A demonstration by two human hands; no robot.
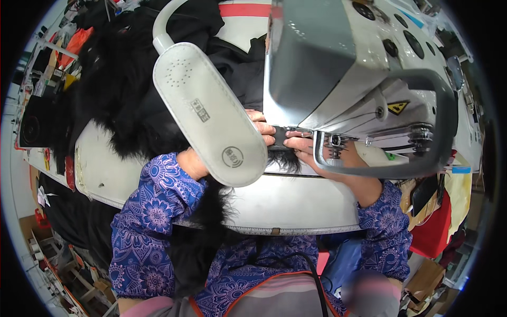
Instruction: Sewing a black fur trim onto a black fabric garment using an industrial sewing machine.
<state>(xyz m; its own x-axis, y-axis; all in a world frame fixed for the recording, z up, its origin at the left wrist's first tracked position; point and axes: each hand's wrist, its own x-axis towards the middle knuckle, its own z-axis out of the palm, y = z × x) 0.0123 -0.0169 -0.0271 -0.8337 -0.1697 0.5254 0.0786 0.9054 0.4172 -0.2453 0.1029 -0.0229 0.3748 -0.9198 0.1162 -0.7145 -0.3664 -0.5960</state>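
Black fabric with a furry edge (pixel 285 158) lies under the head of a white and grey sewing machine (pixel 311 58). Left of the needle area, my left hand (pixel 262 128) is closed on the fabric, its fingers together and pressing it to the bed; a lamp head covers part of the hand and the wrist. From the right, my right hand (pixel 306 146) holds the same fabric, fingertips close to those of the left. The machine's grey guard frame crosses in front of that hand. The needle itself is hidden behind the machine head.
A white oval lamp head (pixel 211 113) on a bent arm hangs over my left forearm. More black furry cloth (pixel 121 90) is heaped at the left and back. A ruler strip (pixel 296 231) runs along the table's front edge. A phone (pixel 424 191) lies at the right.
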